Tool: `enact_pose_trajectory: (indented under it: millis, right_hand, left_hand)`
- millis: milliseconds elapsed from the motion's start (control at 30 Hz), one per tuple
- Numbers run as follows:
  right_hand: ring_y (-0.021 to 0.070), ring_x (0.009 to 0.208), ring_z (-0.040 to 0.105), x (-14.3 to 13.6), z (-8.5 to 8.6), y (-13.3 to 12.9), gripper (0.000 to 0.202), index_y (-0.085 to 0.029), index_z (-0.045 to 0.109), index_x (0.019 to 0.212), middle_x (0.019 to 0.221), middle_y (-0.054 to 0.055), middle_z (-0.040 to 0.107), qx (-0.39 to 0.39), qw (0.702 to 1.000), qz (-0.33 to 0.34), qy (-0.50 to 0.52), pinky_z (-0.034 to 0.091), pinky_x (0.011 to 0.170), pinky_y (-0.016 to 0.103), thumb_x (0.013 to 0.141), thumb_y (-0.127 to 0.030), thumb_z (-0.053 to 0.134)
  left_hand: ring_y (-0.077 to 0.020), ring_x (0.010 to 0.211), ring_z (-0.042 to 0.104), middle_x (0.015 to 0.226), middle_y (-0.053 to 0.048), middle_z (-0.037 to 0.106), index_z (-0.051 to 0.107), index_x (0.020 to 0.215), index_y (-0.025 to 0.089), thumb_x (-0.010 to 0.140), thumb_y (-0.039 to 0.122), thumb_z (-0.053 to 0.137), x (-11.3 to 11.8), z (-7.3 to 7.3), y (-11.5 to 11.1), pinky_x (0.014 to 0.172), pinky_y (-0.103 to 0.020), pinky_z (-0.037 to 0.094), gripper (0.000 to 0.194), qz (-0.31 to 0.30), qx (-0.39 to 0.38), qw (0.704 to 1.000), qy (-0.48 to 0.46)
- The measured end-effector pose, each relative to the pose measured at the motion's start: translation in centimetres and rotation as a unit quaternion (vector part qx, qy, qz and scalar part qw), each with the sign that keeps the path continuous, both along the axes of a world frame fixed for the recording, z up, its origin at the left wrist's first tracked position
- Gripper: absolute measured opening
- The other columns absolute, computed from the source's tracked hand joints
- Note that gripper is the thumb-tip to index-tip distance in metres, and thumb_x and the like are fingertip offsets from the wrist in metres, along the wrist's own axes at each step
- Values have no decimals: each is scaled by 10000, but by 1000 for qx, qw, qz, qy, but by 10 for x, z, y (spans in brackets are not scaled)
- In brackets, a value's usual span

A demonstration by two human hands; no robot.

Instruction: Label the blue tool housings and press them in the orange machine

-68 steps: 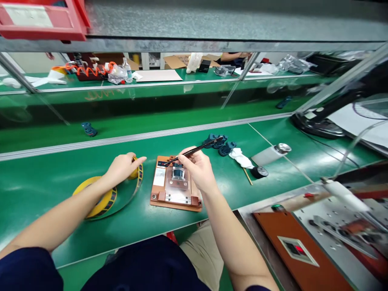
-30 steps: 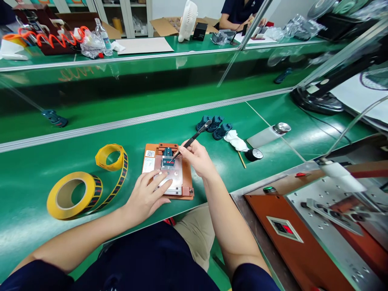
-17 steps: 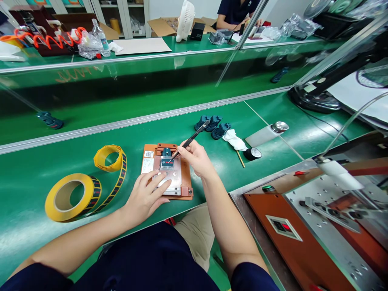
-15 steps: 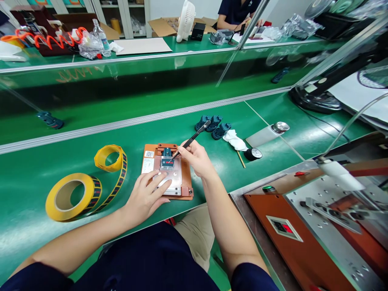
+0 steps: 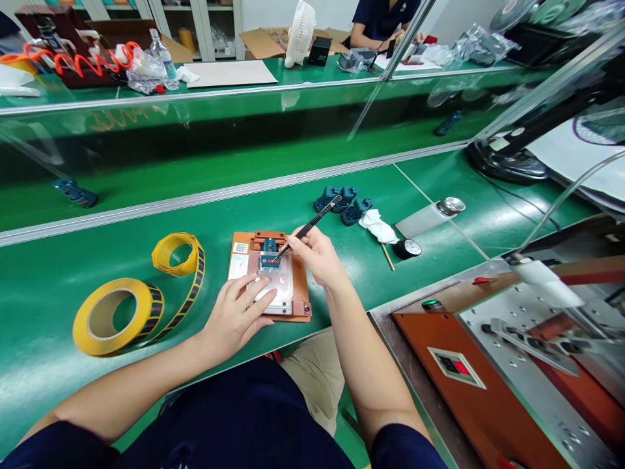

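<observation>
An orange-brown fixture (image 5: 301, 293) with a clear plate (image 5: 280, 296) on top lies on the green table in front of me. A dark teal part (image 5: 268, 245) sits in its upper end, with a dark label (image 5: 270, 261) just below, seen at the plate's window. My left hand (image 5: 237, 312) rests on the plate with its fingers spread. Black tweezers (image 5: 312, 223) are pinched in my right hand (image 5: 316, 255), their tip at the label. To the left, a yellow label roll (image 5: 92, 319) trails a strip that curls into a smaller yellow coil (image 5: 168, 257).
Several teal parts (image 5: 356, 212) stand beyond my right hand, near a white cloth (image 5: 378, 226), a white bottle (image 5: 422, 220) and a round black-rimmed gauge (image 5: 407, 248). An orange-and-metal machine (image 5: 469, 404) is at the right. Behind the conveyor, a person (image 5: 375, 23) works.
Both hands and the tweezers have hardly moved over the fixture. On the conveyor behind, the teal parts have shifted slightly left.
</observation>
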State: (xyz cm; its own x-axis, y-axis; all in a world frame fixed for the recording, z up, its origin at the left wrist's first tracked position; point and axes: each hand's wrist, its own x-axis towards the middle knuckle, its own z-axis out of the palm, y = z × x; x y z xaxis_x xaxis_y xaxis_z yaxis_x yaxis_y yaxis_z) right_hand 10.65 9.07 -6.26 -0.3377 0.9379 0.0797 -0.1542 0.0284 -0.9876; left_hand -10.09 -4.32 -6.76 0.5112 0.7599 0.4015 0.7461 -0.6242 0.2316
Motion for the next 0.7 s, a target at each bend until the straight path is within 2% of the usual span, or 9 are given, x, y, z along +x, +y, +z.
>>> enact_pose_trajectory:
  millis: [333,700]
  right_hand:
    - [193,840,712,2,-1,1,302,-228,570,972,868,16,724,12,1000,14,-12,556,799,324,894,-485,709]
    - [195,827,709,3,2,7,285,-226,573,948,868,22,717,21,998,38,-36,559,811,338,899,-473,707]
  left_hand:
    - [-346,1308,505,1411,-125,613,589,1357,215,928,307,666,-1,-1,-1,1070,-515,427,446,5,-11,1000,-6]
    - [-340,1339,481,1460,-182,560,473,1445,129,942,477,623,4,20,14,1098,-497,323,629,18,-39,998,37]
